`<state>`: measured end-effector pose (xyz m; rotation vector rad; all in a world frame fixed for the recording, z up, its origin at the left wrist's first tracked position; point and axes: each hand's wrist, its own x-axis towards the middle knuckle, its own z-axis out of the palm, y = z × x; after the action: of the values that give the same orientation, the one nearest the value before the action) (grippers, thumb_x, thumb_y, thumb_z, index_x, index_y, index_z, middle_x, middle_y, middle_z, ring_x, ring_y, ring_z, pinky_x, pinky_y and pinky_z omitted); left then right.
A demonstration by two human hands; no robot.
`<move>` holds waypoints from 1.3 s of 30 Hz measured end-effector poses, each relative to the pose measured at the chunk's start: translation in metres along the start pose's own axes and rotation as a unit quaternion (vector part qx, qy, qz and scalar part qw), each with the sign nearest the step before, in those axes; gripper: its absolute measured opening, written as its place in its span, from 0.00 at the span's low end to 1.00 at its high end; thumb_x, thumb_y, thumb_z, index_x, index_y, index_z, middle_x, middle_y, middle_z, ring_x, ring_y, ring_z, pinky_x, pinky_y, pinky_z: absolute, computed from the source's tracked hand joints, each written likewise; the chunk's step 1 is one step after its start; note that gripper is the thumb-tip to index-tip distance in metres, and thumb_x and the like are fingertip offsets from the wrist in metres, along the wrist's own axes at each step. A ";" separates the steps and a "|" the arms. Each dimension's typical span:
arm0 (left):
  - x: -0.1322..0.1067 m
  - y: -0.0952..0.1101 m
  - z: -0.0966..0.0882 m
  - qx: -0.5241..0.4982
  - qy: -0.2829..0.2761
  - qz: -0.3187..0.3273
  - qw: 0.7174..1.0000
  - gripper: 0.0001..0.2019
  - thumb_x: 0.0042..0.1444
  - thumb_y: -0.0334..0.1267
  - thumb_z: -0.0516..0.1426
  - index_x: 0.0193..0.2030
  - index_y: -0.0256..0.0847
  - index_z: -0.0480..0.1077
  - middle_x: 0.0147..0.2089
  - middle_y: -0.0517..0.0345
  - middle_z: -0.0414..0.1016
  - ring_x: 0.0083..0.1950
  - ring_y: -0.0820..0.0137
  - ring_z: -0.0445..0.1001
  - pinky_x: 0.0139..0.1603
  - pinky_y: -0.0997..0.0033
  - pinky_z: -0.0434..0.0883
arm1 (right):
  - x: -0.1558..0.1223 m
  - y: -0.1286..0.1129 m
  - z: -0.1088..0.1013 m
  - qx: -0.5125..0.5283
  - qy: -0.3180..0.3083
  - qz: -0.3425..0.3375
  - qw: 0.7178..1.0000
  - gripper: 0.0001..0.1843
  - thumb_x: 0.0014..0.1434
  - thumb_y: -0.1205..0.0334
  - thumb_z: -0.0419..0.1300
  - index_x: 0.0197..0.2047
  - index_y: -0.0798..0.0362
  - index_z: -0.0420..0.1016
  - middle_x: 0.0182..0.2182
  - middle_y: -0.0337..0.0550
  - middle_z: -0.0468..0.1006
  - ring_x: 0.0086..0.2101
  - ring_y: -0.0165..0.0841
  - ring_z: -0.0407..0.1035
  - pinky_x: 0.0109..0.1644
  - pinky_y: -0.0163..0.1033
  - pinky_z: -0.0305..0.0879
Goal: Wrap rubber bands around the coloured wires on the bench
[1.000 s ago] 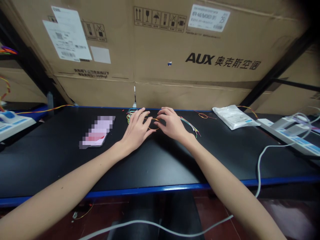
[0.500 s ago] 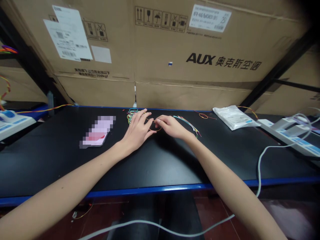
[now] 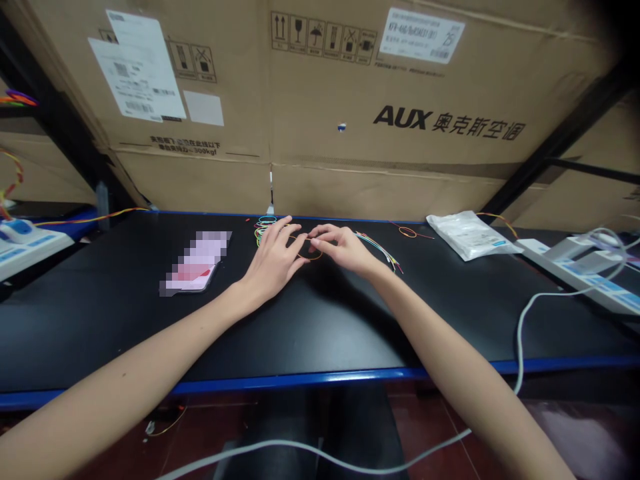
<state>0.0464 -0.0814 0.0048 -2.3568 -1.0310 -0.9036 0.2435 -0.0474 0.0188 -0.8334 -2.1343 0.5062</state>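
Note:
Both hands rest at the back middle of a black table point(image 3: 320, 320). My left hand point(image 3: 274, 259) lies with its fingers spread and pressed on a thin orange wire loop point(image 3: 306, 257). Opposite it, my right hand point(image 3: 345, 248) has its fingers drawn together in a pinch on the same orange wire. A small pile of coiled coloured wires point(image 3: 264, 225) lies just behind my left hand. A bundle of straight coloured wires point(image 3: 383, 252) fans out to the right of my right hand.
Big cardboard boxes point(image 3: 350, 113) wall off the back edge. A blurred phone-like object point(image 3: 197, 262) lies left of the hands, a white plastic bag point(image 3: 467, 235) to the right. Power strips point(image 3: 575, 270) and a grey cable point(image 3: 520, 333) sit at right.
My right hand has curled from a spread pose into a pinch on the orange wire and edged slightly right. My left hand has barely moved.

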 end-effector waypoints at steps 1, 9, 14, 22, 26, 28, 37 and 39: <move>0.001 0.000 -0.001 -0.003 0.001 0.000 1.000 0.18 0.58 0.35 0.61 0.54 0.34 0.70 0.57 0.37 0.71 0.67 0.46 0.62 0.62 0.42 0.66 | 0.000 0.000 -0.001 0.039 -0.018 0.023 0.999 0.15 0.64 0.59 0.57 0.31 0.53 0.82 0.42 0.47 0.79 0.47 0.36 0.72 0.55 0.45 0.66; -0.001 0.000 0.002 -0.022 0.012 -0.004 1.000 0.17 0.56 0.42 0.63 0.48 0.32 0.74 0.53 0.36 0.72 0.66 0.44 0.62 0.62 0.41 0.66 | -0.005 -0.003 0.009 -0.199 0.118 -0.053 0.971 0.04 0.57 0.62 0.65 0.35 0.50 0.82 0.46 0.49 0.77 0.56 0.45 0.64 0.62 0.54 0.60; -0.002 0.001 0.003 -0.042 0.017 -0.010 0.999 0.15 0.55 0.44 0.63 0.42 0.34 0.76 0.51 0.39 0.74 0.65 0.45 0.63 0.62 0.41 0.66 | -0.005 -0.003 0.013 -0.221 0.119 -0.092 0.964 0.08 0.59 0.67 0.62 0.32 0.48 0.83 0.44 0.45 0.78 0.55 0.43 0.64 0.59 0.52 0.64; -0.001 0.001 0.001 -0.017 0.006 0.032 0.999 0.17 0.53 0.41 0.65 0.44 0.30 0.75 0.53 0.38 0.74 0.65 0.46 0.64 0.62 0.45 0.68 | -0.001 -0.001 0.002 -0.069 -0.005 -0.021 0.997 0.09 0.62 0.65 0.61 0.32 0.52 0.81 0.37 0.44 0.80 0.39 0.34 0.73 0.48 0.42 0.68; -0.001 0.001 0.000 -0.009 0.000 0.043 0.999 0.16 0.55 0.41 0.64 0.45 0.31 0.74 0.55 0.38 0.74 0.65 0.47 0.64 0.63 0.46 0.68 | -0.001 -0.002 -0.003 -0.041 -0.046 0.024 0.998 0.12 0.64 0.64 0.57 0.33 0.55 0.80 0.36 0.44 0.80 0.37 0.34 0.74 0.45 0.39 0.69; -0.001 0.001 0.001 -0.011 0.004 0.035 0.999 0.16 0.56 0.42 0.63 0.45 0.31 0.74 0.55 0.38 0.74 0.65 0.47 0.64 0.63 0.46 0.68 | -0.003 -0.002 0.000 -0.113 -0.005 0.009 0.994 0.09 0.63 0.62 0.59 0.36 0.55 0.80 0.40 0.48 0.79 0.40 0.36 0.73 0.47 0.42 0.69; -0.002 -0.001 0.004 -0.015 0.006 0.020 1.000 0.15 0.56 0.42 0.64 0.44 0.32 0.74 0.55 0.38 0.73 0.65 0.47 0.64 0.62 0.45 0.68 | -0.005 -0.003 0.008 -0.188 0.057 -0.063 0.979 0.09 0.63 0.66 0.59 0.36 0.51 0.81 0.43 0.47 0.78 0.44 0.38 0.70 0.50 0.44 0.68; -0.001 -0.001 0.003 -0.013 0.000 0.027 1.000 0.14 0.55 0.41 0.64 0.44 0.32 0.74 0.55 0.38 0.73 0.65 0.47 0.64 0.62 0.45 0.68 | -0.004 -0.004 0.004 -0.142 0.021 -0.040 0.989 0.10 0.63 0.66 0.58 0.35 0.53 0.81 0.41 0.47 0.79 0.42 0.36 0.71 0.49 0.42 0.67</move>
<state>0.0464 -0.0797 0.0019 -2.3934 -0.9574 -0.9021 0.2405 -0.0533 0.0172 -0.9000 -2.2207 0.1432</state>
